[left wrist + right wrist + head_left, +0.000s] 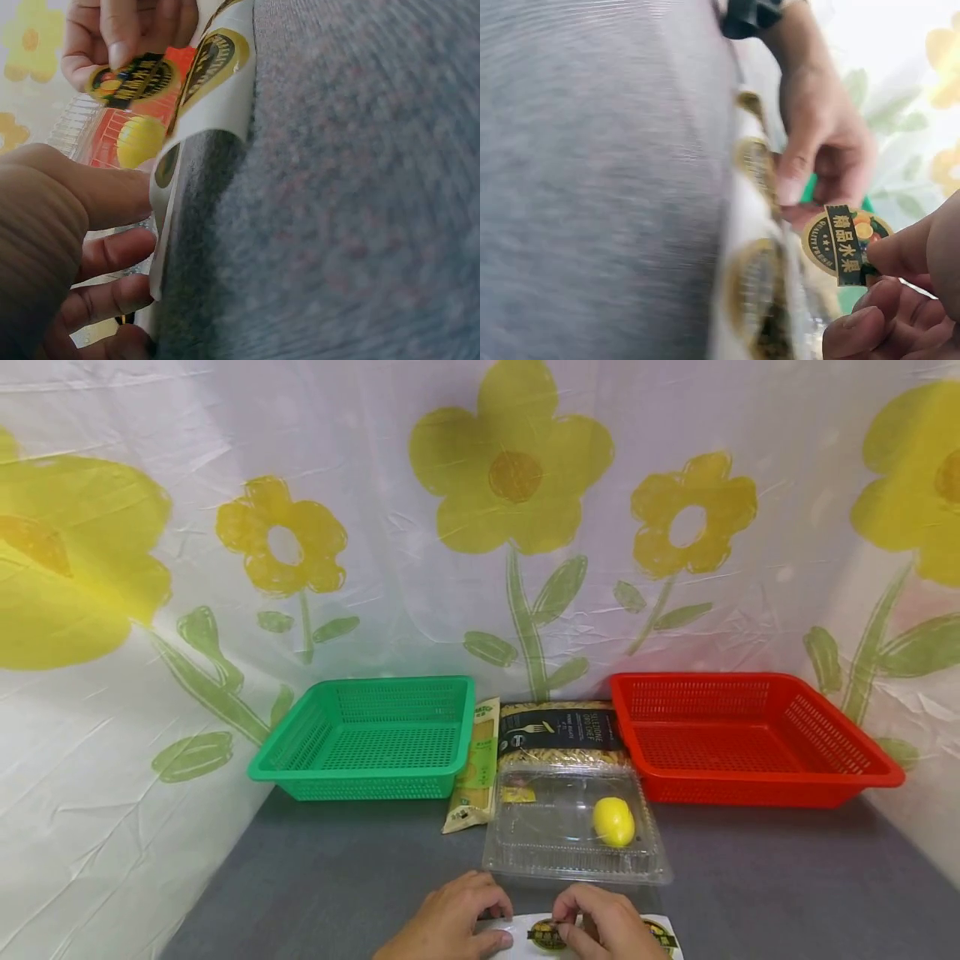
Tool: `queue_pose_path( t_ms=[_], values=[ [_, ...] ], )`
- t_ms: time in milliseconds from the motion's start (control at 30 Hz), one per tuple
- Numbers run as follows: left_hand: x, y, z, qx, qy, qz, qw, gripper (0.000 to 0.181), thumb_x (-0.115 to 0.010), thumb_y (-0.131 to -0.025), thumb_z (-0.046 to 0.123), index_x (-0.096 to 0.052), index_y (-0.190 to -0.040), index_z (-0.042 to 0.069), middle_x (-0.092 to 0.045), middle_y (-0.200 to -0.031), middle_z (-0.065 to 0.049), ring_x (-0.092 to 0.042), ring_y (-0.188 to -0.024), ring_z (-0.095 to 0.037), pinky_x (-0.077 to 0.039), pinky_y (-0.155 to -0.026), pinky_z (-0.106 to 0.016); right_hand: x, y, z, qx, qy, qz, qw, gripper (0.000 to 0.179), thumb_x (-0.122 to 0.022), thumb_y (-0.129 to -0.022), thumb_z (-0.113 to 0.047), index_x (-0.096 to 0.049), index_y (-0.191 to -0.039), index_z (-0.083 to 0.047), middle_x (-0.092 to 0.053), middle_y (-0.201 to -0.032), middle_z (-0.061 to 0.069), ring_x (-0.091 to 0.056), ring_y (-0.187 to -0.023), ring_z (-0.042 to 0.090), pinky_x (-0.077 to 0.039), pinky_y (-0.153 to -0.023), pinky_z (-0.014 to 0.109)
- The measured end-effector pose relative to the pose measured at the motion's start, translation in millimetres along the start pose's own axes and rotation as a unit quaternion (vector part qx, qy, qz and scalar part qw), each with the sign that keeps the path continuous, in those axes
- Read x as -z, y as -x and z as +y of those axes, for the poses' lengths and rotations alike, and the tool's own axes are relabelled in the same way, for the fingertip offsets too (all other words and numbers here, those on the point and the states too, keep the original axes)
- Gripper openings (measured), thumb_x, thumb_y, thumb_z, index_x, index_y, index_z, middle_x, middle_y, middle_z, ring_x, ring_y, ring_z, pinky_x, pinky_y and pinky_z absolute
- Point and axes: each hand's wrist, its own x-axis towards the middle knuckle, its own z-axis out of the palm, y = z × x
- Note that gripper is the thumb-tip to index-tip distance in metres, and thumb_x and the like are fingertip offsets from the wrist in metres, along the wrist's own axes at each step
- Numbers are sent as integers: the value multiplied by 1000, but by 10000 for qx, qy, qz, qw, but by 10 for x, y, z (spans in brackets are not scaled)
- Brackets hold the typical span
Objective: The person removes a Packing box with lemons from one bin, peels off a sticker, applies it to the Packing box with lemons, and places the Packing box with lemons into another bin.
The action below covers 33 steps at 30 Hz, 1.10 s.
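Observation:
At the table's near edge, my left hand (457,917) pinches a white sheet of stickers (217,112) between thumb and fingers. The sheet curls and carries round black-and-gold labels. My right hand (607,920) pinches one round fruit sticker (840,244) by its edge, between thumb and fingertips. In the right wrist view this sticker stands away from the sheet, its printed face showing. Just beyond both hands lies a clear plastic clamshell box (543,852) with its lid down. Through the plastic shows a yellow lemon (613,822) at the right side.
A green basket (360,787) stands back left, a red basket (750,789) back right. Between them lie a bag of pasta (562,727) and a narrow yellow-green food packet (476,768). A flowered cloth (375,610) hangs behind the grey table (337,860).

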Motion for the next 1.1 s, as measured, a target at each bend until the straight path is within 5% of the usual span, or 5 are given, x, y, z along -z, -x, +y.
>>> queue_pose_path(
  t_ms=[133,400,533,800,1100],
  values=[
    [40,9,43,-115,-112,53,9999,11,-79,-88,30,-71,-97,27,-57,-92,20,-51,-84,4,-48,-70,-22,102,-13,-106,-389,-92,132,9991,5,-68,-95,-12,-64,-98,-14,-57,-77,-12,-49,-61,-1,-46,-54,23],
    [163,-17,184,-49,-465,-3,9989,6,-76,-89,30,-72,-92,27,-52,-75,20,-47,-70,3,-43,-60,-21,222,-49,-225,-35,-65,336,9994,7,-69,-96,-10,-64,-100,-12,-62,-86,-6,-52,-62,0,-49,-54,25],
    [230,-32,266,-285,-544,120,9980,4,-74,-91,28,-71,-91,24,-50,-67,21,-45,-61,4,-40,-55,-19,262,-91,-278,-165,-18,311,9994,6,-69,-96,-13,-65,-100,-13,-63,-87,-6,-50,-62,1,-47,-54,24],
    [380,-133,438,-870,-110,933,9918,6,-73,-91,24,-72,-92,19,-52,-66,21,-46,-57,7,-41,-53,-15,325,-201,-412,229,275,597,9976,8,-71,-95,-12,-66,-97,-18,-61,-82,-8,-48,-62,1,-46,-52,23],
    [512,-299,559,-1708,410,1824,9674,5,-72,-86,13,-71,-90,15,-61,-70,12,-52,-62,5,-47,-56,-15,431,-368,-559,829,475,1043,9899,14,-72,-92,-5,-68,-96,-17,-60,-79,-8,-44,-57,0,-43,-49,23]
  ],
)
